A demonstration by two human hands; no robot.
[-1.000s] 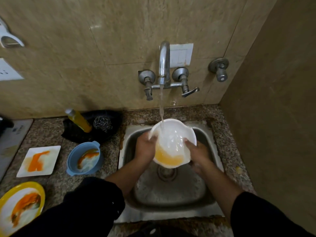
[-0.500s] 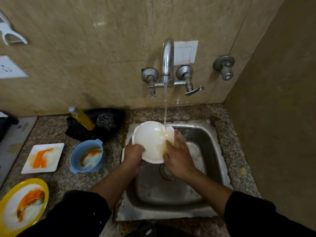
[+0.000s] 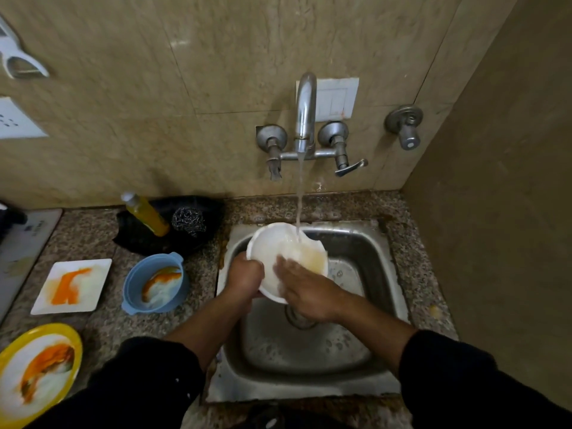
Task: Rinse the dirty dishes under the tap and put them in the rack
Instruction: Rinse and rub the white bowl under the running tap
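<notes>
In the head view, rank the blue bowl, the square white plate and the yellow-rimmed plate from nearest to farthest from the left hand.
1. The blue bowl, just left of the left hand, which grips the white bowl.
2. The square white plate, farther left.
3. The yellow-rimmed plate, at the lower left corner.

Honestly, nothing is really reading as text here. The flat white appliance sitting at the left edge of the granite surface is showing a bit of small dark print, but it's blurring out too much to read.
</notes>
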